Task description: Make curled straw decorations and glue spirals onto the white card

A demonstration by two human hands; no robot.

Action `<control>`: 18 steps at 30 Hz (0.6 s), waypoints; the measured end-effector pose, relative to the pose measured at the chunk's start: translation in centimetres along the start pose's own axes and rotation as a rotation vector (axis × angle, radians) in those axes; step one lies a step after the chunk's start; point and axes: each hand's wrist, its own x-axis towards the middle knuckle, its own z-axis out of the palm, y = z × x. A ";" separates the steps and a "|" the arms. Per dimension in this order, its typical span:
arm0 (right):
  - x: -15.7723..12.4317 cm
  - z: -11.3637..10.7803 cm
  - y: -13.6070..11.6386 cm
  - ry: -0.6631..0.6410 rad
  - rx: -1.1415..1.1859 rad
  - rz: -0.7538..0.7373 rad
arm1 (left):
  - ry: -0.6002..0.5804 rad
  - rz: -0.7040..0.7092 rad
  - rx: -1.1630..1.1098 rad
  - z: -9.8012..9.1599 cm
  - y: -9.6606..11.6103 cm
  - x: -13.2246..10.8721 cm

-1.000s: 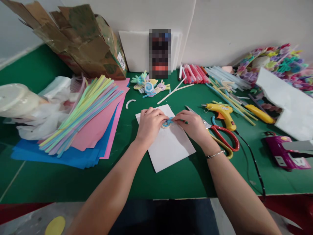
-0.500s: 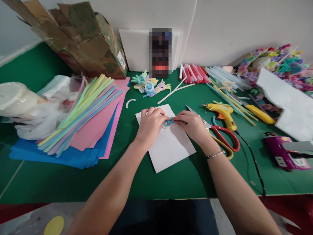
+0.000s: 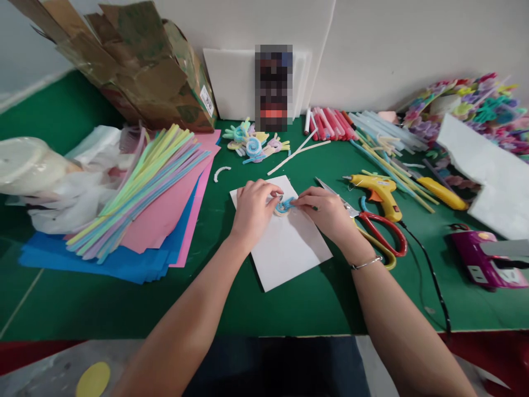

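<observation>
One small piece sits on the white board [image 3: 289, 259], near the middle of the worktop [image 3: 223, 314]: a cream ring [image 3: 281, 214] with a blue stem [image 3: 286, 205] bent over it. It looks part made: the ring is rounded and the blue has been brought to it, but with fingers at both sides the blue seems not yet settled. The right hand [image 3: 323, 208] pinches the blue stem at its right end. The left hand [image 3: 255, 207] has thumb and forefinger close together at the piece's left edge; from here I cannot tell whether they grip it.

Behind the board, at least three made pieces [image 3: 253, 148] lie heaped together, by their look already done.

Counted: one board, one ring and, beside the made pieces, two loose cream stems [image 3: 285, 160] crossing in a Y. One white scrap [image 3: 222, 173] lies apart. To the right are one pair of scissors [image 3: 352, 211], one glue gun [image 3: 384, 193] untouched by either hand, one cutter [image 3: 444, 193] and one purple socket block [image 3: 475, 253]. More than five red and pink pens [image 3: 330, 124] stand in a row at the wall, near one phone [image 3: 273, 88]. To the left, one bundle of many stems [image 3: 140, 187] rests on pink and blue sheets.
</observation>
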 end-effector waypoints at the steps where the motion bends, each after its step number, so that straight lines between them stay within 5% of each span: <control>1: 0.0 0.0 0.0 -0.002 0.001 0.001 | -0.017 0.007 -0.008 0.1 0.0 0.0; 18: -0.2 -0.1 -0.6 -0.018 -0.124 -0.020 | -0.111 -0.013 -0.047 0.3 -0.1 0.1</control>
